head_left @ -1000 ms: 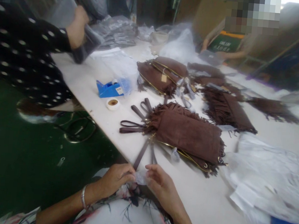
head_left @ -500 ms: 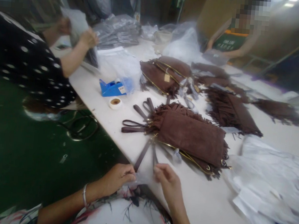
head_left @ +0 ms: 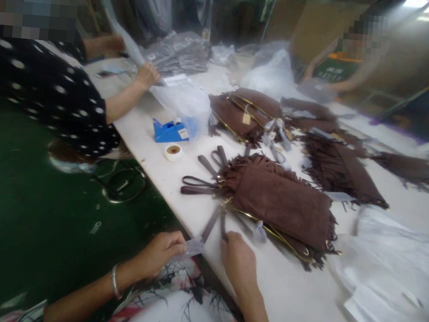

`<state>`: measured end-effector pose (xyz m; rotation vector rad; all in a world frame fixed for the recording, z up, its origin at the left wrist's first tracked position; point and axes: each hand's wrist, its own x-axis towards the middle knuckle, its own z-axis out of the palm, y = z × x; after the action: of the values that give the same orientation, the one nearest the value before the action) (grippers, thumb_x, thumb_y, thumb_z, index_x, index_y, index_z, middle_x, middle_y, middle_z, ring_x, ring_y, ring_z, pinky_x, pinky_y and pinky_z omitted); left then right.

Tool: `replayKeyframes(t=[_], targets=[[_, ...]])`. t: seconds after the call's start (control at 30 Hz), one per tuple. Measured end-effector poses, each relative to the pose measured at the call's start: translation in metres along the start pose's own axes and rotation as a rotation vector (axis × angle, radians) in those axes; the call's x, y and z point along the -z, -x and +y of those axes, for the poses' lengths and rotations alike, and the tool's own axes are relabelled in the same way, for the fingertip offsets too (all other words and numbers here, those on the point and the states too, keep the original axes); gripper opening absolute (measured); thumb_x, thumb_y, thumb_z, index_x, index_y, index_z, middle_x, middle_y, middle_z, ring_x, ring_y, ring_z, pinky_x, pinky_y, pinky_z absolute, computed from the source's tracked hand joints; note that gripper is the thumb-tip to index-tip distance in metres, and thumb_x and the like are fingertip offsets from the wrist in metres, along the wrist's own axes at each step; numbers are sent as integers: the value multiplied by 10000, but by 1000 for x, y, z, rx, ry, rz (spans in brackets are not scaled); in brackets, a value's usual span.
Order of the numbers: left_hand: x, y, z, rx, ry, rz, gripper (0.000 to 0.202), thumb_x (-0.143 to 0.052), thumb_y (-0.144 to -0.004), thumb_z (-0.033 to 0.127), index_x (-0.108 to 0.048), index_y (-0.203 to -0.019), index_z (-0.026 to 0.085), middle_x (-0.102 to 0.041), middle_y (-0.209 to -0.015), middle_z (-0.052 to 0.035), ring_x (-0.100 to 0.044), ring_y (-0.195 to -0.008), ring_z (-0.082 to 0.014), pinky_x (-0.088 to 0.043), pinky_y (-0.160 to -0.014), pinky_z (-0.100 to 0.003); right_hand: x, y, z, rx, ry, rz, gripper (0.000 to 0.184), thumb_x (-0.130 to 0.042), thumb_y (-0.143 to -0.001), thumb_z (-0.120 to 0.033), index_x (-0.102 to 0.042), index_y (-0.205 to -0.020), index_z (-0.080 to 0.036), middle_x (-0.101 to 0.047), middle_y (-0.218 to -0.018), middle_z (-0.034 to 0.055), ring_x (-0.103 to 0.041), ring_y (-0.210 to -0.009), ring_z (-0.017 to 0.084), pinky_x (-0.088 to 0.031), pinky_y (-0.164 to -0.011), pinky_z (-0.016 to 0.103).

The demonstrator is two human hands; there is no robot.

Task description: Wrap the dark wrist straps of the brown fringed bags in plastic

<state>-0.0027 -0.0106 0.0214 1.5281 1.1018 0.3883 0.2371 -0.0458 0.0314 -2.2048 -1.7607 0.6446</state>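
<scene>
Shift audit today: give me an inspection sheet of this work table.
Surface: white table, crowded with goods.
Things in hand: brown fringed suede bag lying flat, brown straps fanned toward the person; small clear plastic piece.
Clutter: blue tape dispenser, white tape roll, more brown fringed bags, white tissue paper, clear plastic bags.
Hands: left hand pinches the plastic piece; right hand fingers at a strap end, grip unclear.
Cables: dark loop on green floor; cable or ring, cannot tell.
Surroundings: co-worker's dotted sleeve at left; another person at far side.
</scene>
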Motion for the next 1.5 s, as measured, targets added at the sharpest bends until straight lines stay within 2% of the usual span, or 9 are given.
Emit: replayKeyframes(t=[0.1,0.2,0.27,0.33,0.67,0.93,1.07,1.27,1.5], targets=[[5,2,-5,16,8,20,239,-543,-888,353,-623,-795,147,-612,-724,7,-531,-698,-152,-341,-630,-240,7,-8,3,-41,-550,-162,135,-586,-846,-293,-589,-758,-191,-609,-698,24,-582,-661,182,-412,-620,285],[9,4,-9,29,48,25,249,-563,-879,373,-621,-796,145,-614,-734,2,-531,-696,-152,-338,-624,-239,7,-12,0,-151,-1176,-291,230,-685,-790,-384,-568,-757,-188,-599,-691,-2,-571,-627,153,-460,-632,283],[9,5,-11,36,99,11,262,-576,-873,388,-619,-801,140,-610,-734,0,-524,-689,-149,-337,-618,-236,4,-13,-4,-195,-1422,-294,278,-748,-748,-400,-578,-770,-180,-620,-730,0,-582,-649,140,-483,-671,284],[8,6,-11,41,160,-8,278,-585,-868,404,-617,-810,134,-603,-731,-1,-514,-675,-142,-335,-606,-232,-1,-13,-9,-216,-1521,-260,288,-779,-729,-393,-601,-786,-174,-639,-760,6,-592,-670,134,-492,-692,277],[-2,3,5,30,275,0,322,-612,-852,446,-609,-808,127,-604,-737,-7,-514,-681,-142,-349,-609,-229,-6,-7,-27,-229,-1516,-132,310,-783,-721,-429,-638,-793,-164,-669,-789,26,-613,-708,152,-505,-731,301],[-15,-1,18,90,359,94,333,-615,-837,465,-588,-777,139,-634,-693,-15,-537,-619,-142,-383,-594,-240,-15,-9,-23,-184,-1440,-112,310,-760,-744,-430,-656,-828,-150,-669,-795,39,-588,-734,162,-462,-734,297],[-27,-5,24,115,484,85,382,-650,-804,497,-600,-855,121,-657,-704,-45,-577,-620,-158,-417,-599,-257,-23,-11,-22,-179,-1445,-101,291,-750,-756,-407,-640,-822,-146,-661,-792,34,-567,-710,148,-443,-707,282],[-39,-10,19,155,611,70,467,-671,-788,528,-616,-958,97,-666,-769,-80,-625,-668,-182,-460,-622,-274,-33,-14,-23,-240,-1450,-76,326,-770,-707,-426,-562,-714,-175,-605,-666,-22,-528,-611,121,-417,-628,251],[-43,-30,18,165,515,135,388,-669,-800,458,-640,-942,98,-674,-766,-82,-632,-674,-187,-462,-624,-274,-30,-20,-24,-241,-1382,-97,424,-762,-654,-547,-515,-665,-203,-604,-624,-20,-554,-586,148,-446,-590,267]])
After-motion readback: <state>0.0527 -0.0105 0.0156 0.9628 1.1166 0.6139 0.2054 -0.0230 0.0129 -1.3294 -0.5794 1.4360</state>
